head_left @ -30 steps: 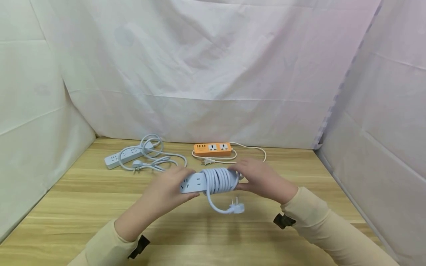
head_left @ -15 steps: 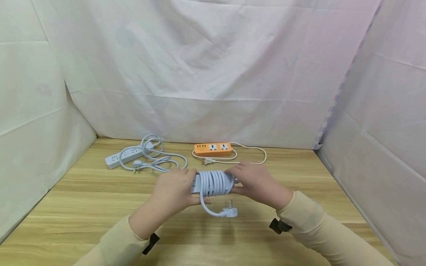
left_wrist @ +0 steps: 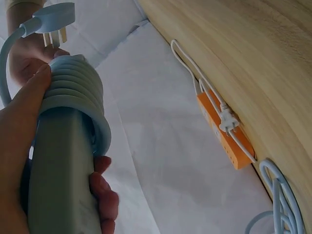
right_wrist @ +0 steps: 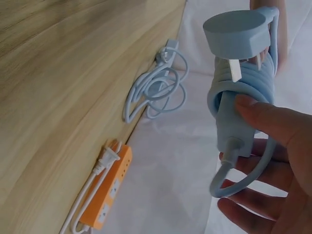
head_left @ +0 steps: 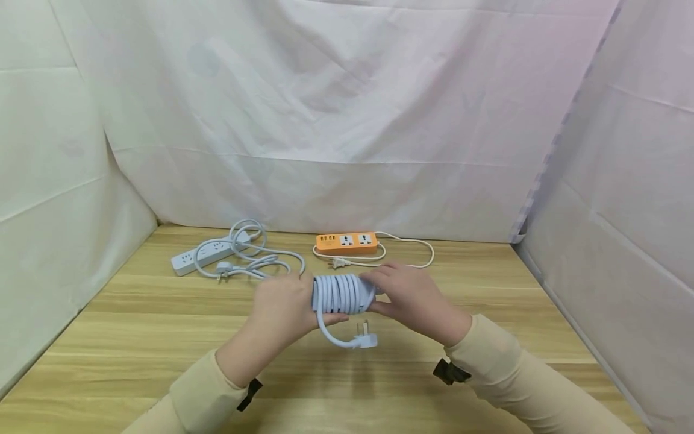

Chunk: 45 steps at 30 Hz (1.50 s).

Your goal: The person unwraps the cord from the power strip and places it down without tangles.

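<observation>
A pale blue power strip (head_left: 366, 293) is held up over the table, its cord (head_left: 337, 294) wound round it in several tight turns. My left hand (head_left: 282, 304) grips the left end, with the thumb along the near side and fingers curled on the other, as the left wrist view shows. My right hand (head_left: 417, 302) holds the opposite end, its thumb (right_wrist: 265, 114) pressed on the casing near the cord's exit. From the coil's left side the loose cord end hangs in a curve, with the plug (head_left: 365, 341) below the strip, prongs upward.
At the back left of the wooden table (head_left: 162, 337) lies another pale blue power strip (head_left: 187, 260) under its loosely looped cord (head_left: 271, 252). An orange power strip (head_left: 347, 243) with a white cord and plug (head_left: 340, 263) lies at the back centre. White cloth walls (head_left: 336, 120) enclose the table.
The wound strip has moved left, its plug swinging along with it. My left hand has moved further along the strip to the coil, covering the sockets that showed earlier. My right hand has shifted slightly left.
</observation>
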Tool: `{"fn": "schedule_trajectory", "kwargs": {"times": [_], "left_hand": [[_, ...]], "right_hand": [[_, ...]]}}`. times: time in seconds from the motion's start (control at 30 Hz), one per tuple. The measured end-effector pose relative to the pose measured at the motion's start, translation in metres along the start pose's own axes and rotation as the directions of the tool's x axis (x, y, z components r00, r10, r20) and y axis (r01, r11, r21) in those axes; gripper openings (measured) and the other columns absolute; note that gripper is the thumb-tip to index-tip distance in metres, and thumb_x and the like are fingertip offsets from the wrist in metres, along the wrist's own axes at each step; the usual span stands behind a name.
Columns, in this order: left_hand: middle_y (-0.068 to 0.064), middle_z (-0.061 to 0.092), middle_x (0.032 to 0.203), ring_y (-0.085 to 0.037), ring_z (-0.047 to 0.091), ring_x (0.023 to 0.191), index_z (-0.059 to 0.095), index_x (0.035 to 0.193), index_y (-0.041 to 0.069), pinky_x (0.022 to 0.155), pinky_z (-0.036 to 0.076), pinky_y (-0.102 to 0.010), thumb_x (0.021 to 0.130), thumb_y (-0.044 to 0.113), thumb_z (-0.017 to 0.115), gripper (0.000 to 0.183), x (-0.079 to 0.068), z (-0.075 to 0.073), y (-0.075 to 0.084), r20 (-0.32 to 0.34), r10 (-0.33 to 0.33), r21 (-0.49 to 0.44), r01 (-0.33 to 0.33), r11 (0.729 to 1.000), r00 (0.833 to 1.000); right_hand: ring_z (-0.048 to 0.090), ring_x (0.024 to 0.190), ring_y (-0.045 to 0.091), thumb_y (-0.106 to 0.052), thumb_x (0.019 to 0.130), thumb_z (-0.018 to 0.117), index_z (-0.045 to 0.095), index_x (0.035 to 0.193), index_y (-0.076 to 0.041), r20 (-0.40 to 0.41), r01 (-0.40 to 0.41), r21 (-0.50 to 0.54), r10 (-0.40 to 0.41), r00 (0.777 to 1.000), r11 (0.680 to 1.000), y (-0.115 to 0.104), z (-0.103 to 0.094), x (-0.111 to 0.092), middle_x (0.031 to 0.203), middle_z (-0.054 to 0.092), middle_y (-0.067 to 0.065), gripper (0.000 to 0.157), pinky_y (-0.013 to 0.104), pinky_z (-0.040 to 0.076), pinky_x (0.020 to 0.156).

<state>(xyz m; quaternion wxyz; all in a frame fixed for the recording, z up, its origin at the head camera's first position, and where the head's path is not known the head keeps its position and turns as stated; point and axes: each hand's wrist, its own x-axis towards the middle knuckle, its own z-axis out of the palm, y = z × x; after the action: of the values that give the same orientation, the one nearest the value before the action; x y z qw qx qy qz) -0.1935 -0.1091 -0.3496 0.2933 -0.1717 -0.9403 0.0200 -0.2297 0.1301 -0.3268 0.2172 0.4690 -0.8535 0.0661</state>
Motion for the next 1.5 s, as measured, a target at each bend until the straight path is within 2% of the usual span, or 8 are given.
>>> {"fn": "schedule_trajectory", "kwargs": {"times": [0.23, 0.4, 0.6, 0.73, 0.93, 1.17, 1.37, 1.5], "left_hand": [[0.001, 0.044, 0.052, -0.016, 0.039, 0.039, 0.055, 0.067, 0.009, 0.035, 0.031, -0.031, 0.058, 0.089, 0.059, 0.081, 0.002, 0.000, -0.007, -0.086, 0.016, 0.012, -0.015, 1.000, 0.996], [0.001, 0.044, 0.050, -0.016, 0.038, 0.037, 0.053, 0.066, 0.008, 0.034, 0.032, -0.031, 0.061, 0.087, 0.060, 0.079, 0.005, -0.001, -0.013, -0.130, 0.029, 0.005, -0.029, 1.000, 0.991], [0.001, 0.045, 0.048, -0.014, 0.038, 0.036, 0.061, 0.070, 0.006, 0.034, 0.031, -0.031, 0.064, 0.084, 0.061, 0.079, 0.008, -0.002, -0.018, -0.124, 0.024, 0.000, -0.025, 1.000, 0.992], [0.003, 0.043, 0.047, -0.013, 0.037, 0.036, 0.060, 0.070, 0.007, 0.033, 0.029, -0.030, 0.066, 0.083, 0.061, 0.076, 0.010, -0.001, -0.018, -0.101, 0.005, -0.012, -0.006, 1.000, 0.995], [0.001, 0.043, 0.050, -0.015, 0.038, 0.037, 0.056, 0.068, 0.008, 0.033, 0.030, -0.032, 0.065, 0.085, 0.060, 0.077, 0.014, 0.001, -0.016, -0.080, -0.026, -0.032, 0.023, 0.999, 0.996], [0.001, 0.041, 0.049, -0.015, 0.039, 0.038, 0.054, 0.066, 0.010, 0.032, 0.030, -0.033, 0.065, 0.084, 0.061, 0.075, 0.014, 0.001, -0.014, -0.092, -0.018, -0.022, 0.016, 1.000, 0.996], [0.000, 0.044, 0.052, -0.015, 0.040, 0.040, 0.055, 0.067, 0.009, 0.033, 0.032, -0.034, 0.058, 0.083, 0.067, 0.076, 0.012, 0.003, -0.016, -0.049, -0.014, -0.004, 0.013, 1.000, 0.999], [0.001, 0.042, 0.051, -0.014, 0.038, 0.039, 0.055, 0.068, 0.008, 0.033, 0.032, -0.034, 0.057, 0.081, 0.069, 0.075, 0.008, 0.008, -0.018, -0.009, 0.012, 0.015, -0.012, 1.000, 1.000]], "right_hand": [[0.064, 0.102, 0.022, -0.009, 0.069, 0.088, 0.068, 0.114, -0.006, 0.005, -0.039, 0.114, 0.039, 0.999, 0.993, -0.003, -0.011, 0.001, 0.113, 0.067, 0.006, 0.049, 0.036, 0.053, 0.083], [0.061, 0.103, 0.025, 0.005, 0.070, 0.082, 0.069, 0.107, -0.004, -0.139, 0.033, 0.153, -0.011, 0.990, 0.988, -0.009, -0.018, 0.004, 0.112, 0.065, 0.009, 0.040, 0.038, 0.052, 0.085], [0.062, 0.096, 0.022, 0.001, 0.070, 0.083, 0.070, 0.099, -0.002, -0.256, 0.119, 0.195, -0.067, 0.964, 0.974, -0.027, -0.026, 0.008, 0.102, 0.067, 0.006, 0.031, 0.035, 0.052, 0.083], [0.064, 0.089, 0.016, -0.010, 0.072, 0.085, 0.071, 0.098, -0.004, -0.267, 0.126, 0.211, -0.067, 0.961, 0.969, -0.047, -0.021, 0.009, 0.095, 0.068, 0.002, 0.030, 0.029, 0.052, 0.079], [0.063, 0.073, 0.009, -0.030, 0.073, 0.085, 0.069, 0.092, -0.008, -0.235, 0.033, 0.157, 0.005, 0.972, 0.987, -0.070, 0.000, 0.007, 0.085, 0.067, -0.002, 0.033, 0.021, 0.051, 0.065], [0.061, 0.070, 0.009, -0.009, 0.081, 0.077, 0.067, 0.095, -0.006, -0.102, -0.069, 0.232, 0.094, 0.990, 0.970, -0.077, 0.015, 0.006, 0.081, 0.066, -0.001, 0.017, 0.022, 0.051, 0.061], [0.067, 0.074, 0.012, -0.003, 0.081, 0.076, 0.069, 0.105, -0.005, -0.208, -0.003, 0.200, 0.046, 0.977, 0.980, -0.074, 0.015, 0.003, 0.087, 0.070, 0.000, 0.025, 0.024, 0.054, 0.065], [0.063, 0.069, 0.009, -0.009, 0.081, 0.078, 0.072, 0.102, -0.005, -0.209, 0.008, 0.167, 0.028, 0.977, 0.986, -0.069, 0.009, 0.002, 0.084, 0.067, 0.000, 0.022, 0.020, 0.051, 0.061]]}}
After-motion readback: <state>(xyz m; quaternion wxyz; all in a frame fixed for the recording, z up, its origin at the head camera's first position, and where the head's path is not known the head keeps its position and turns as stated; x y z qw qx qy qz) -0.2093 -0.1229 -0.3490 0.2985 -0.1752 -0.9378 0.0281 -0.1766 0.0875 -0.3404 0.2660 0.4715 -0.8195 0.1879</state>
